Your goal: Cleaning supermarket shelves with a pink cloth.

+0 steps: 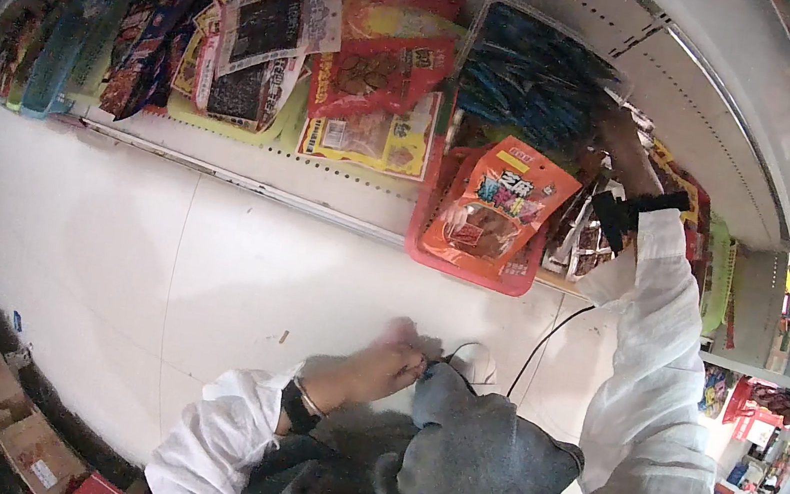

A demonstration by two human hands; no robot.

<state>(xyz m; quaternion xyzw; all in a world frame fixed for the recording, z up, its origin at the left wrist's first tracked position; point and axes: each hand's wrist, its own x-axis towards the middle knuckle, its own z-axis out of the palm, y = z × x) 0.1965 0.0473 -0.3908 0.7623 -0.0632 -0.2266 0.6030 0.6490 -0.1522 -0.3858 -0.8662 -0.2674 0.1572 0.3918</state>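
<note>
My right arm, in a white sleeve with a black wrist strap, stretches up to the shelf. My right hand is over the shiny brown and silver packets, beside the blue packets. Its fingers are in shade and too unclear to tell what they touch. Low over the floor, my left hand is curled closed beside my grey-clad knee; whatever it holds, if anything, is hidden. An orange snack packet lies on the red tray's front, left of my right wrist.
Along the shelf lie red packets, black-and-white packets and a teal basket. A red-rimmed tray sticks out past the shelf edge. Cardboard boxes stand at the lower left. A thin black cable hangs near my knee.
</note>
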